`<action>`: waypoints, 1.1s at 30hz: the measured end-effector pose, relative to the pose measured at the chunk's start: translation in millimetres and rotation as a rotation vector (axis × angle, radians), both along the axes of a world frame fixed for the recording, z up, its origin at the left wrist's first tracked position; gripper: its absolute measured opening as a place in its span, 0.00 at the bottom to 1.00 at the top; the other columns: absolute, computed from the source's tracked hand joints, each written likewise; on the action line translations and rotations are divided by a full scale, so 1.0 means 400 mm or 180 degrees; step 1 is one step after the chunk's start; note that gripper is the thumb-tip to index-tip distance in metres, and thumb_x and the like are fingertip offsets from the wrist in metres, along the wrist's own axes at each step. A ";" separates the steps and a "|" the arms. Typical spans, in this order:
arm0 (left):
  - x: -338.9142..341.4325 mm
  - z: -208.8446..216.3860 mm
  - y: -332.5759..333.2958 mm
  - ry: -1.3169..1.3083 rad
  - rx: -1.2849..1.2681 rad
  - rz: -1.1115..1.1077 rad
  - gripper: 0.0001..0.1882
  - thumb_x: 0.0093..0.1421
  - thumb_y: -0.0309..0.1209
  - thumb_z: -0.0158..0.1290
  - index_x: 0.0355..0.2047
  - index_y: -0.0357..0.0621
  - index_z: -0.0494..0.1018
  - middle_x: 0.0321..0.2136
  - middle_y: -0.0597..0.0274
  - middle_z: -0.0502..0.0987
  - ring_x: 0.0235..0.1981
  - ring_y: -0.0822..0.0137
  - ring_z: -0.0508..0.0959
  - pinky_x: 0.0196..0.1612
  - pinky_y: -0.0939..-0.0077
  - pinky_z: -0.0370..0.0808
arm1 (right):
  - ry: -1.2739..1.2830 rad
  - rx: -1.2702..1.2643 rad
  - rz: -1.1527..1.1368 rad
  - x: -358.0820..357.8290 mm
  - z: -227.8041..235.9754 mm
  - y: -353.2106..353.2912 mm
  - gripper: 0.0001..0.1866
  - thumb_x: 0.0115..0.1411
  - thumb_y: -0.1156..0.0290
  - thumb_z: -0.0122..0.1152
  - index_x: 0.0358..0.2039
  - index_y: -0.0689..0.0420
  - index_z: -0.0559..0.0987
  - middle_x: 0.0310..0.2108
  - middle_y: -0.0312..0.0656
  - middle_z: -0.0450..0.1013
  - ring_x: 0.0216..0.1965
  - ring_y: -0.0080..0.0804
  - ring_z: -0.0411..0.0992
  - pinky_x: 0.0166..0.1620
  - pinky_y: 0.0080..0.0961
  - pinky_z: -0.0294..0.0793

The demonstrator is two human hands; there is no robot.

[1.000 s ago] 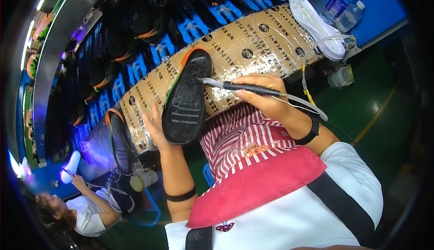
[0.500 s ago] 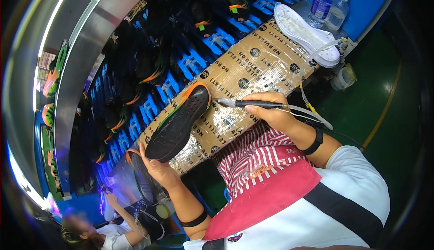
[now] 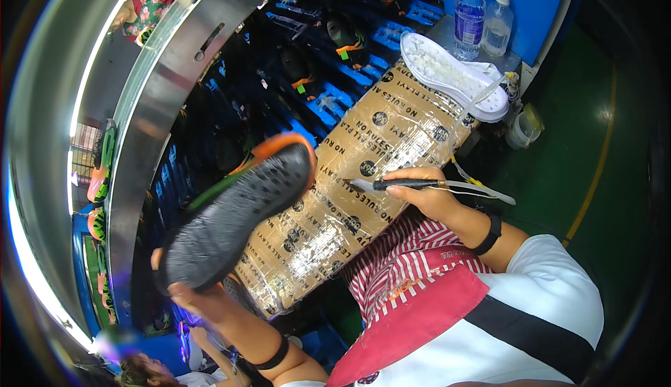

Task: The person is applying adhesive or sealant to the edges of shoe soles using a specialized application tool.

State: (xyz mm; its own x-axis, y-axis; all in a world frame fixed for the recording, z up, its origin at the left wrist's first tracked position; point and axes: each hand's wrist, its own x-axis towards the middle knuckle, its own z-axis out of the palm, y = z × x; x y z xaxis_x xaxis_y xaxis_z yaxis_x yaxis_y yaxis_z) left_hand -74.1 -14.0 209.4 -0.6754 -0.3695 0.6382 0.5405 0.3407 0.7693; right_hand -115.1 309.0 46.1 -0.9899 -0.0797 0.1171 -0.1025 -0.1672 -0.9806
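A black shoe (image 3: 241, 209) with an orange toe edge and a green side stripe is held up at the left, its dotted black underside turned toward me. My left hand (image 3: 199, 299) grips it by the near end, and motion blurs the shoe a little. Over the cardboard, my right hand (image 3: 426, 191) is closed round a brush (image 3: 405, 184) with a black handle and pale bristles. A thin tube trails from the handle's back end. The bristles are apart from the shoe, pointing left just above the worktop.
The worktop is covered with taped, printed cardboard (image 3: 377, 142). At its far end lie a white shoe sole (image 3: 454, 79) holding white bits and two bottles (image 3: 468, 23). A bucket (image 3: 524, 128) stands beside it. Beyond runs a line of blue racks (image 3: 328, 104) with shoes. Another person (image 3: 150, 369) sits lower left.
My left hand has lifted the shoe off the cardboard, leftward and nearer to me, away from the brush. My right hand keeps the brush in nearly the same place. The view has shifted somewhat.
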 end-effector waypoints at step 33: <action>-0.547 0.391 -0.723 -0.2082 -0.2799 0.2766 0.50 0.46 0.50 0.56 0.58 0.26 0.49 0.56 0.34 0.59 0.58 0.49 0.61 0.60 0.66 0.58 | -0.0138 0.0086 0.0250 0.036 0.009 0.001 0.12 0.50 0.74 0.63 0.36 0.63 0.79 0.29 0.41 0.77 0.29 0.20 0.72 0.34 0.17 0.71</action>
